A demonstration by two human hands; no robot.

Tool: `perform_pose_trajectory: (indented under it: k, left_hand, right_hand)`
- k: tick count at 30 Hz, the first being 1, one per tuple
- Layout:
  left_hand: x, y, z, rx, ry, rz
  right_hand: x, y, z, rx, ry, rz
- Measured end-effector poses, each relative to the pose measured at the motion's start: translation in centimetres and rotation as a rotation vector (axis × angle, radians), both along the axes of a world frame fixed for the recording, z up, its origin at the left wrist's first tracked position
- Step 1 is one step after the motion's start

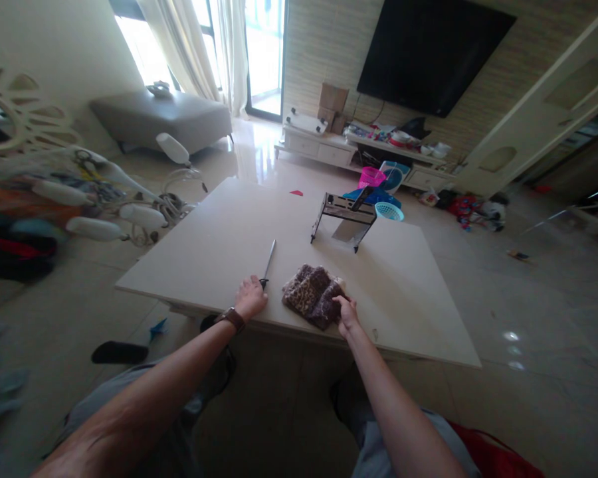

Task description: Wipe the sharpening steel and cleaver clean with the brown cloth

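Observation:
On the pale table (pixel 219 219), my left hand (pixel 252 296) is closed around the dark handle of a screwdriver (pixel 270 257), whose long metal shaft points away from me. My right hand (pixel 346 313) pinches the right edge of a folded brown leopard-print cloth (pixel 309 293) near the table's front edge. Beyond the cloth stands a dark-edged metal frame (pixel 346 211) on small feet, with a black piece slanting up from its top. Neither hand touches this frame.
A small red piece (pixel 296 193) lies toward the table's far edge. Past that edge are a light-blue basket (pixel 389 212) and a pink basket (pixel 371 177). White lamp-like parts with cables (pixel 142 216) crowd the left side. A low TV cabinet (pixel 331 154) runs along the far wall.

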State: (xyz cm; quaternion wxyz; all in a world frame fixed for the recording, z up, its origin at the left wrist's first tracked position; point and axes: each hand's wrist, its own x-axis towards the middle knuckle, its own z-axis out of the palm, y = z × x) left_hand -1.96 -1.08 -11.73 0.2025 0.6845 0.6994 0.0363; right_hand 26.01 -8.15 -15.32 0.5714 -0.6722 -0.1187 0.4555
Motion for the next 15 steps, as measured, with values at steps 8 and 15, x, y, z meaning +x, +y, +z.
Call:
perform_pose_trajectory:
  k: [8,15]
  left_hand:
    - [7.3,0.5,1.4,0.033,-0.361,-0.214]
    - [10.9,0.7,0.3,-0.057,-0.49,-0.087]
  right_hand:
    - [-0.1,-1.3,0.9,-0.049,0.055,0.007]
    - [1.0,-2.5,1.2,-0.012,0.017,0.024]
